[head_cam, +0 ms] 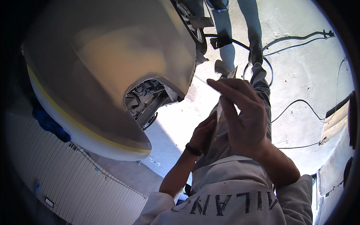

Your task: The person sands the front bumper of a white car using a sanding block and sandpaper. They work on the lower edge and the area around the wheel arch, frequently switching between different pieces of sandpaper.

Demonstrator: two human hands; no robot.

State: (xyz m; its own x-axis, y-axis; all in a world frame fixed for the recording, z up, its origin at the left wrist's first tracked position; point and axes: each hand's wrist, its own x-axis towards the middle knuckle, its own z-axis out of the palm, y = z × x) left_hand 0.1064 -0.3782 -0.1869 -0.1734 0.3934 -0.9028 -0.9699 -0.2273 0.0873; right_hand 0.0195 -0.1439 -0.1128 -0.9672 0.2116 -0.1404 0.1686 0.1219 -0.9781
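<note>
My right hand [243, 112] pinches a thin, flat blade [206, 83], seen almost edge-on, that looks like a filler spreader. Its far end reaches toward the car's front corner, though contact cannot be told. Lower and to the left, my left hand [203, 133] grips a thin flat board [218, 119], tilted steeply and partly hidden by my right hand. A dark band [193, 149] circles my left wrist. At the left stands a car's front body panel [121, 53], matt grey with tan sanded patches. Its headlight opening [146, 97] shows bare metal and wiring inside.
Beyond the panel is a front wheel [191, 22]. Black hoses [292, 37] and a cable [298, 101] cross the concrete floor around my feet. A dark block [222, 42] and a can [218, 5] are near the top. Blue cloth or plastic [49, 123] hangs beside the car.
</note>
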